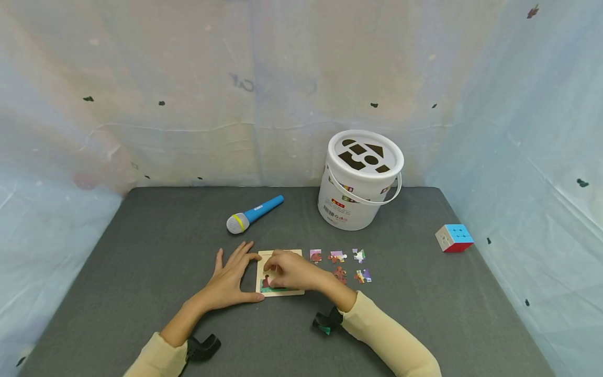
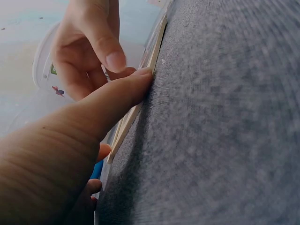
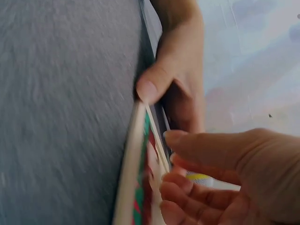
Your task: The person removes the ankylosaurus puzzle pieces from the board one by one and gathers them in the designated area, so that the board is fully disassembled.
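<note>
A wooden puzzle board point(image 1: 280, 294) with a pale frame lies on the table, partly filled with a coloured picture. My left hand point(image 1: 229, 281) spreads along its left side, thumb at the near left corner and index finger by the far left corner, the other fingers stretched on the cloth. Over the board, my right hand point(image 1: 293, 269) bends its fingers and pinches a small puzzle piece point(image 2: 106, 72), seen edge-on in the left wrist view and mostly hidden by the fingers. Several loose puzzle pieces point(image 1: 337, 256) lie right of the board, some near the right wrist.
Behind the board lies a blue toy microphone point(image 1: 264, 209). A white lidded bucket point(image 1: 350, 183) with shape holes and a handle stands at the back. Near the table's right edge sits a puzzle cube point(image 1: 455, 238). Grey cloth covers the table point(image 1: 160, 251).
</note>
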Motion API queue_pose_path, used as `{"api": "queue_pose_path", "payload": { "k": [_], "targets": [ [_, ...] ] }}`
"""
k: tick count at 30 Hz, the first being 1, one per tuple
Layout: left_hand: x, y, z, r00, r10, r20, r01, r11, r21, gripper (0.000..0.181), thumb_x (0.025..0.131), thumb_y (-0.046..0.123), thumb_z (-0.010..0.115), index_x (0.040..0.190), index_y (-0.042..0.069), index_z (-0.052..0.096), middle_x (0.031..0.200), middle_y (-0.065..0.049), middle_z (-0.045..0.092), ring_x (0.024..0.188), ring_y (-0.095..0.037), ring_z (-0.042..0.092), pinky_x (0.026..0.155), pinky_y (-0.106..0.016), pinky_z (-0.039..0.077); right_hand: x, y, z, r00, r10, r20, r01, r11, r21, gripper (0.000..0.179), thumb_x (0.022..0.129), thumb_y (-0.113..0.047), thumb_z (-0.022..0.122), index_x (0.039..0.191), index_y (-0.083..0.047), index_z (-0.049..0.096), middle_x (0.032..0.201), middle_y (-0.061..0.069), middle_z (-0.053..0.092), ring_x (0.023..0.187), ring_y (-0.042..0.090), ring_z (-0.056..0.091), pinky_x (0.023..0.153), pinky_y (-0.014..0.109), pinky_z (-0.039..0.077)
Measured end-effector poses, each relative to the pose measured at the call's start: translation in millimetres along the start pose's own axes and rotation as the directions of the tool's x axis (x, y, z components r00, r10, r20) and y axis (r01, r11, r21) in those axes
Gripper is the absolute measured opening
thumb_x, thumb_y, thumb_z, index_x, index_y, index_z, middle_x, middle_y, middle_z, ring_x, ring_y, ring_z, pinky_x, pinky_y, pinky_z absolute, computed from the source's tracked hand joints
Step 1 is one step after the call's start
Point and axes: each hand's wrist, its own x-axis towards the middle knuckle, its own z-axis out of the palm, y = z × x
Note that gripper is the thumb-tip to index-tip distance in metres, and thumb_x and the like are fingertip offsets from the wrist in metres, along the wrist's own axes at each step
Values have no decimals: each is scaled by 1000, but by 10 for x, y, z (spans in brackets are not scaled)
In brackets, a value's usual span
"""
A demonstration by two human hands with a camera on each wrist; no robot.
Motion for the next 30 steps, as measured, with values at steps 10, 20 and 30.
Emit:
{"api": "queue_pose_path", "payload": {
  "k": [10,20,30],
  "targets": [
    [4,-10,12,1000,4,0,-4,1000,5,90,73,65,79,141,16,46,162,-20,21,150,-42,12,105,-76,-8,53,-57,157,998,58,-34,-59,998,-30,24,82,-4,81,103,0,71,87,6,59,68,4,46,62,15,40],
    [2,-7,6,1000,9,-3,-9,1000,1,90,73,65,79,141,16,46,162,-20,21,149,-42,12,104,-77,-8,68,-116,234,991,109,-80,-115,990,-84,19,80,-11,84,94,-5,72,85,3,57,70,4,46,62,16,40],
    [4,-11,3,1000,13,-2,-13,1000,2,90,74,65,78,142,16,45,162,-20,21,150,-42,12,104,-77,-8,71,-165,229,990,129,-57,-135,985,-109,19,82,-14,84,93,-8,71,85,1,55,67,3,45,60,16,39]
  ]
}}
